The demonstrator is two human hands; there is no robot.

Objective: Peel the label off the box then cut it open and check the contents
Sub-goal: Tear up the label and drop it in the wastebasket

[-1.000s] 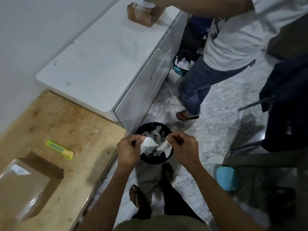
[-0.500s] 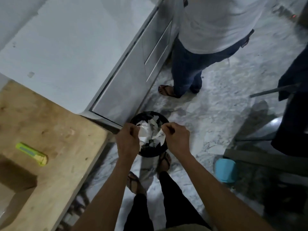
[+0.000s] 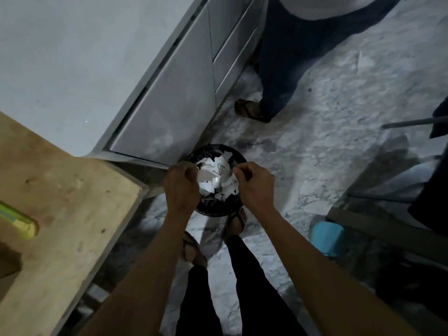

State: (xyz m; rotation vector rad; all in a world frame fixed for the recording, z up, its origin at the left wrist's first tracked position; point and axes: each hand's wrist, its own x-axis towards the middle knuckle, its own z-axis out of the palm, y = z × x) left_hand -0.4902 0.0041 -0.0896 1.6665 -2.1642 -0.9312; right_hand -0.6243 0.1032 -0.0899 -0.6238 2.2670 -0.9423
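Observation:
Both my hands hover over a black waste bin on the floor, which is full of white label scraps. My left hand pinches a white torn label piece above the bin. My right hand has its fingers curled in a pinch at the bin's right rim, apparently on a small label scrap. A yellow-green cutter lies on the wooden table at the left edge. Only a dark corner of the cardboard box shows at the lower left.
A white counter with grey drawers stands behind the bin. Another person in jeans and sandals stands at the top. A blue container and dark chair legs are on the right. My feet are just below the bin.
The view has tilted down and right, so the box and cutter slid to the left edge. My hands stayed over the bin, still tearing the label.

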